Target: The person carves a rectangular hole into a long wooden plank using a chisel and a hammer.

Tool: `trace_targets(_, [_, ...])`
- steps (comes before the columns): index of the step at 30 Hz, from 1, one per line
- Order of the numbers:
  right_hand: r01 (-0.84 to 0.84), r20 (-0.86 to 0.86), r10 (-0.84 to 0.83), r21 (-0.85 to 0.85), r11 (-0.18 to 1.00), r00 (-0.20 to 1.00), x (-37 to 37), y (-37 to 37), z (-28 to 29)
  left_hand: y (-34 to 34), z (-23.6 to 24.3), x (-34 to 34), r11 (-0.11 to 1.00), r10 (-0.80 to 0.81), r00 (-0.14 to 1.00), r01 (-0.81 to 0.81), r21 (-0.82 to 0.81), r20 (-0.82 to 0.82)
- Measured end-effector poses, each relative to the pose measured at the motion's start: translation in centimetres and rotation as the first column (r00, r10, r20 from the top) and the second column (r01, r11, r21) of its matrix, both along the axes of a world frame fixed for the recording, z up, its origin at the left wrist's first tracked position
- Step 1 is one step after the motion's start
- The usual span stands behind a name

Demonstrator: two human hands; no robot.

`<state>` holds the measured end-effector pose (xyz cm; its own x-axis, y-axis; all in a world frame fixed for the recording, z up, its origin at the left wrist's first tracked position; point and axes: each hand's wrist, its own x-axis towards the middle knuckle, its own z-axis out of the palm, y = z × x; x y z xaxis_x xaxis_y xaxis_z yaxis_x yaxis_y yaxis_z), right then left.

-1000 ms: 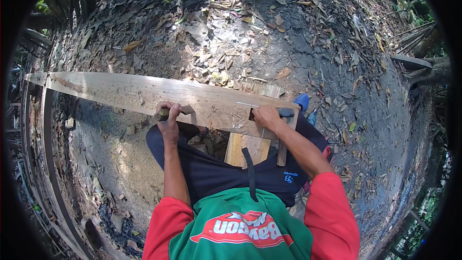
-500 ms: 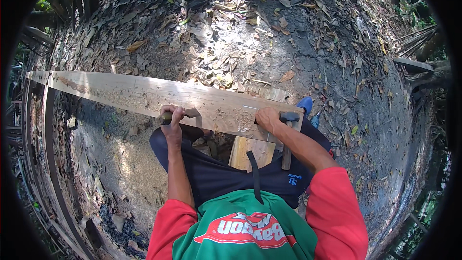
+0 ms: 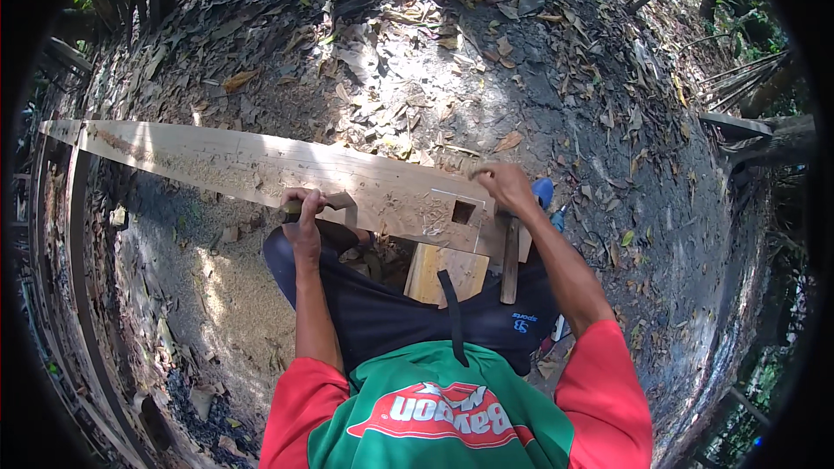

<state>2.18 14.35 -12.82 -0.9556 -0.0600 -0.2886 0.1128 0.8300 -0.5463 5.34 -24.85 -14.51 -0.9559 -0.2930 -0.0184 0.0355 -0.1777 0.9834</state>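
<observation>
A long, pale wooden plank (image 3: 287, 165) lies across in front of me, with a square hole (image 3: 463, 212) cut near its right end and pencil-like lines around it. My left hand (image 3: 304, 206) is closed around the handle of a chisel (image 3: 344, 202), its broad metal blade over the plank's near edge. Beyond the hole, at the plank's far edge, my right hand (image 3: 507, 184) has its fingers pinched together; what they hold, if anything, is too small to make out. A hammer (image 3: 510, 271) rests at the plank's right end, its handle toward me and its head mostly hidden by my right forearm.
Wood shavings (image 3: 434, 213) lie about the hole. A yellowish wood block (image 3: 447, 271) sits beneath the plank, between my legs. At the far left, a wooden rail (image 3: 78, 174) meets the plank. Dry leaves (image 3: 243, 81) cover the ground, with sawdust (image 3: 234, 295) at the left.
My right hand has lifted off the hole and moved right and away from me, uncovering the hole. My left hand keeps the chisel at nearly the same spot.
</observation>
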Motion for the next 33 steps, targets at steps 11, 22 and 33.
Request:
trace_targets(11, [-0.464,0.105,0.466,0.420,0.780,0.879,5.0,-2.3,-9.2,1.0,0.3,-0.4,1.000,-0.009,1.000,0.009,-0.024,-0.016])
trace_targets(22, [-0.438,0.140,0.416,0.361,0.823,0.898,2.5,-1.7,-7.8,0.0,-0.2,-0.9,1.000,0.019,1.000,-0.019,-0.005,-0.016])
trace_targets(33, [0.497,0.126,-0.500,-0.459,0.736,0.857,5.8,2.9,-1.4,-0.9,-0.4,-0.7,0.994,0.016,1.000,-0.013,0.106,-0.025])
